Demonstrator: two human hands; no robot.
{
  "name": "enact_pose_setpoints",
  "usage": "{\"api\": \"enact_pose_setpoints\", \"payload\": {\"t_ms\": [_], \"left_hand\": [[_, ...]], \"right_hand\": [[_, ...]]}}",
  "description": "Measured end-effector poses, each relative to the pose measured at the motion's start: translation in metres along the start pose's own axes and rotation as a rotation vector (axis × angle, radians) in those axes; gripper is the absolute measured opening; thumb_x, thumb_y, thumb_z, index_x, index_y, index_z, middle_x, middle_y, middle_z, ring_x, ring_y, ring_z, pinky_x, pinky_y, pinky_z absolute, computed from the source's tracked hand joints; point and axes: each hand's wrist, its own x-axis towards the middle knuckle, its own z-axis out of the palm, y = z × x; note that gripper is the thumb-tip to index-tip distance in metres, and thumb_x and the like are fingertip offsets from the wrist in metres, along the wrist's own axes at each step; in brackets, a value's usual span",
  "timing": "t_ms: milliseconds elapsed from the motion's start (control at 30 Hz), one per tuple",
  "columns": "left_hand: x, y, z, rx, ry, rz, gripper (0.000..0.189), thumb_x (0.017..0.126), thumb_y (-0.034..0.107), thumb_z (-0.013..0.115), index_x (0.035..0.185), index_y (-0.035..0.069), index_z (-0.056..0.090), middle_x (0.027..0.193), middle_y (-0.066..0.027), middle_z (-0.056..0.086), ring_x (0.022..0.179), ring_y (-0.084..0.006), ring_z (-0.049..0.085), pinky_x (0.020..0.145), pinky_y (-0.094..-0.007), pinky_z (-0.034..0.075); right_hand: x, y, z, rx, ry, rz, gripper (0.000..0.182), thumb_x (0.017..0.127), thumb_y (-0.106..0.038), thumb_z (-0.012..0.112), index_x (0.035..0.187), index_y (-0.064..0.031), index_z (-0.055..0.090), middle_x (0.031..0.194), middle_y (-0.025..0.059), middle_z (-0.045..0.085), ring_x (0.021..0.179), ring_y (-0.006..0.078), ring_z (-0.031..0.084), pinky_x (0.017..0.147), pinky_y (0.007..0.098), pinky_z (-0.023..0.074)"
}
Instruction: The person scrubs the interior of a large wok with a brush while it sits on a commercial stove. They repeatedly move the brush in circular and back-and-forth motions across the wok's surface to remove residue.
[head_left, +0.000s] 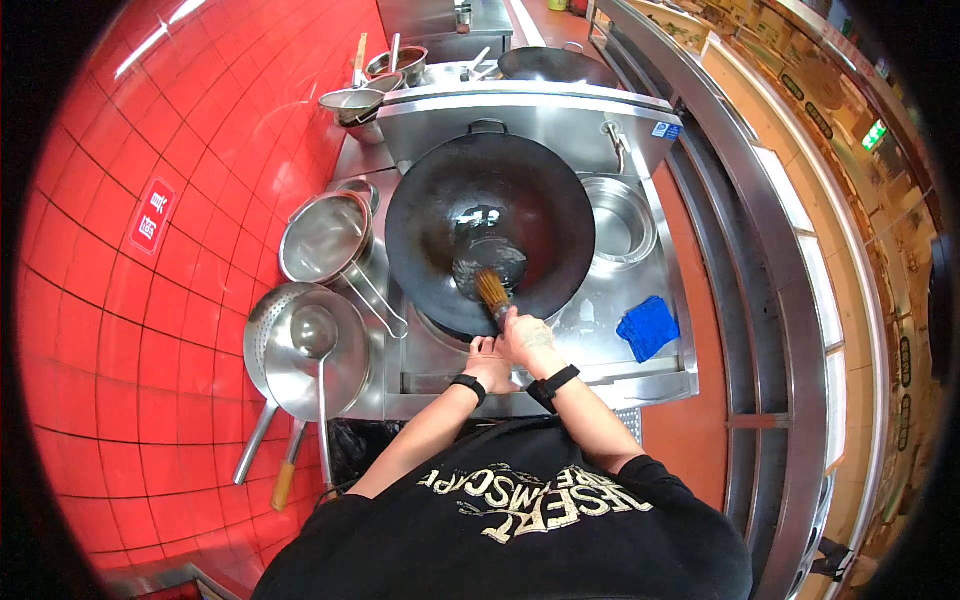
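A large dark wok (420, 225) sits on the stainless-steel stove, with a little water pooled in its shiny bottom. My right hand (529, 341) grips a bamboo wok brush (493, 291) by its dark handle end. The brush slants into the wok, its bristles at the wet patch on the near side of the bottom. My left hand (489, 366) is at the wok's near edge, fingers curled over it; the near handle is hidden beneath them. Both wrists wear black bands, and the two hands are close together.
Left of the wok are a wire-handled strainer (326, 236), a perforated ladle (262, 330) and a steel pan (345, 382) with a ladle (313, 332) in it. To the right are a round steel pot (615, 225), a folded blue cloth (649, 328) and a tap (616, 142). A second wok (559, 66) stands beyond the splashback.
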Motion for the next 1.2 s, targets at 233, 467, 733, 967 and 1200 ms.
{"api": "enact_pose_setpoints", "payload": {"t_ms": [233, 467, 733, 967, 1200], "left_hand": [[-0.005, 0.001, 0.012, -0.028, 0.107, 0.002, 0.087, 0.075, 0.058, 0.079, 0.148, 0.017, 0.057, 0.16, -0.0138, 0.041, 0.146, -0.0341, 0.036, 0.124, -0.0539, 0.018], [-0.004, -0.004, 0.023, -0.056, 0.233, 0.052, 0.079, 0.074, 0.056, 0.083, 0.138, 0.014, 0.066, 0.158, -0.0165, 0.042, 0.146, -0.0354, 0.035, 0.124, -0.0546, 0.018], [-0.003, -0.011, 0.037, -0.093, 0.317, 0.106, 0.073, 0.077, 0.05, 0.081, 0.137, 0.012, 0.065, 0.157, -0.0174, 0.044, 0.149, -0.0361, 0.031, 0.125, -0.0549, 0.016], [-0.028, -0.013, 0.036, -0.349, 0.556, 0.231, 0.048, 0.08, 0.034, 0.078, 0.117, 0.004, 0.071, 0.158, -0.0278, 0.041, 0.154, -0.0452, 0.027, 0.127, -0.0593, 0.016], [-0.031, 0.001, 0.055, -0.446, 0.877, 0.334, 0.019, 0.084, 0.022, 0.073, 0.084, 0.003, 0.072, 0.124, -0.0231, 0.066, 0.138, -0.0499, 0.048, 0.119, -0.0612, 0.035]], "right_hand": [[-0.008, 0.011, -0.01, -0.086, 0.076, -0.132, 0.043, 0.082, -0.025, 0.075, 0.116, -0.0022, 0.063, 0.093, 0.0247, 0.075, 0.09, 0.0448, 0.075, 0.08, 0.0551, 0.0607], [0.01, 0.044, -0.017, -0.373, 0.181, 0.01, 0.031, 0.099, -0.012, 0.056, 0.124, 0.0035, 0.063, 0.093, 0.0181, 0.078, 0.092, 0.0346, 0.078, 0.076, 0.0444, 0.0633], [0.032, -0.031, -0.009, -0.109, -0.102, -0.134, 0.046, 0.081, -0.023, 0.083, 0.12, -0.0057, 0.065, 0.108, 0.0225, 0.077, 0.104, 0.0411, 0.075, 0.087, 0.0501, 0.0617], [-0.009, -0.025, -0.055, -0.339, -0.159, -0.151, 0.027, 0.088, -0.015, 0.07, 0.113, -0.0064, 0.068, 0.108, 0.0207, 0.077, 0.098, 0.0398, 0.076, 0.082, 0.0506, 0.0622], [-0.006, -0.041, -0.061, -0.367, -0.02, -0.098, 0.013, 0.085, -0.017, 0.075, 0.09, -0.0075, 0.082, 0.096, 0.0196, 0.079, 0.096, 0.0347, 0.078, 0.082, 0.0443, 0.0635]]}}
